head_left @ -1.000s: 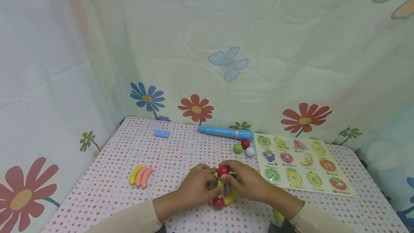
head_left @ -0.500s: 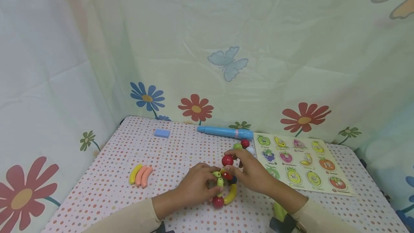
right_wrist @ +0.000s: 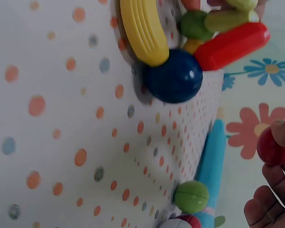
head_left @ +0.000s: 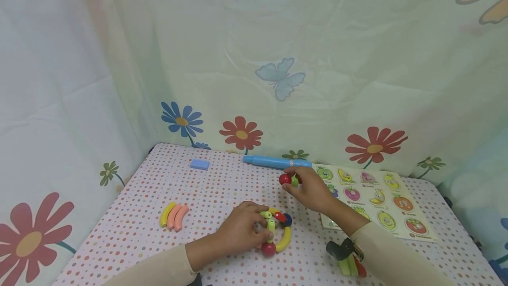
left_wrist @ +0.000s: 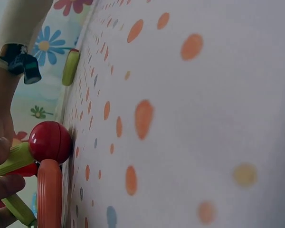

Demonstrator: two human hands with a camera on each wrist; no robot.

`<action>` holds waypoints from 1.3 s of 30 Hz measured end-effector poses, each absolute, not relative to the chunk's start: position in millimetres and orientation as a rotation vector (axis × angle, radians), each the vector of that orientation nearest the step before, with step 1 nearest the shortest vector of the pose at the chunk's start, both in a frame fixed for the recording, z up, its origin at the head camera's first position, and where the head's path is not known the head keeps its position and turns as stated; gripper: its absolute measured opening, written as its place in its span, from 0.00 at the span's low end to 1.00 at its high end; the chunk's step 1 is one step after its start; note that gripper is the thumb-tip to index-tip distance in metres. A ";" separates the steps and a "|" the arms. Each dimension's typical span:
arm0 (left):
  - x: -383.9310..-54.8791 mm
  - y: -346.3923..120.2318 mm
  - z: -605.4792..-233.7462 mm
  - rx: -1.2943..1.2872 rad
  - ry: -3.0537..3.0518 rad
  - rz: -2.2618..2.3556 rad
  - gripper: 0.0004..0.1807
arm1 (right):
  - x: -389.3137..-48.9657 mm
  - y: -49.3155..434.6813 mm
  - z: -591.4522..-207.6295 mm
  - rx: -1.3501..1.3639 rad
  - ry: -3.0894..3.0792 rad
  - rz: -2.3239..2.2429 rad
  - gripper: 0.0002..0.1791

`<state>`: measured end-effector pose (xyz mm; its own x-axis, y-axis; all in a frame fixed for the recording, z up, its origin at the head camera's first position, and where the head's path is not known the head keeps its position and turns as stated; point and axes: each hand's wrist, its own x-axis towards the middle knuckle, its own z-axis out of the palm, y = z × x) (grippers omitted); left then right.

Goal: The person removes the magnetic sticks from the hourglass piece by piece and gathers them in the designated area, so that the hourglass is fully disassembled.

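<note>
My right hand (head_left: 313,189) pinches a red ball (head_left: 285,178) between thumb and fingers, up off the table in the right wrist view. Just behind it lies a green ball (right_wrist: 191,196). My left hand (head_left: 244,226) holds a light green stick (left_wrist: 16,158) of a small built frame. That frame joins a red ball (left_wrist: 50,142), an orange-pink curved piece (left_wrist: 49,194), a yellow curved piece (right_wrist: 143,31), a dark blue ball (right_wrist: 173,76) and a red stick (right_wrist: 233,46). My left fingers hide part of it.
A yellow curved piece (head_left: 167,214) and two pink ones (head_left: 177,217) lie at left. Behind are a blue block (head_left: 199,164) and a blue pen-shaped tube (head_left: 274,161). A fruit sticker sheet (head_left: 414,208) lies at right, with green sticks (head_left: 349,266) near my right sleeve.
My right hand has lifted the red ball off the top of the frame and carried it back toward the loose balls, uncovering the red stick and blue ball. The left hand stays put.
</note>
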<state>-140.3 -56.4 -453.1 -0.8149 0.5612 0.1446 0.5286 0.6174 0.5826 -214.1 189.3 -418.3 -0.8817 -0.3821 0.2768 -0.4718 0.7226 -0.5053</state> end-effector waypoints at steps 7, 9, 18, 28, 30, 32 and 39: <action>-140.2 -60.2 -456.6 0.908 2.777 0.972 0.11 | -239.0 189.2 -423.7 0.606 -2.830 0.879 0.20; -140.3 -61.1 -457.0 0.895 2.770 0.979 0.11 | -245.2 188.0 -426.0 0.578 -2.856 0.879 0.21; -139.0 -62.1 -454.8 0.852 2.755 0.988 0.10 | -265.4 182.6 -437.5 0.534 -2.927 0.961 0.20; -138.8 -63.7 -456.6 0.831 2.768 0.986 0.11 | -273.7 177.8 -444.9 0.489 -3.020 0.928 0.20; -138.9 -63.9 -457.1 0.830 2.769 0.982 0.11 | -274.1 177.9 -445.1 0.471 -3.034 0.915 0.20; -138.9 -64.1 -457.9 0.830 2.769 0.981 0.11 | -274.4 178.0 -445.8 0.459 -3.043 0.901 0.20; -138.8 -66.1 -460.8 0.824 2.772 0.976 0.12 | -272.8 180.0 -444.0 0.468 -3.035 0.907 0.18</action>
<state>-138.8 -66.1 -460.8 -0.8506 0.5179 0.0912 0.4608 0.6505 0.6037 -272.8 180.0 -444.0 -0.9556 -0.2936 0.0255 -0.2595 0.7972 -0.5452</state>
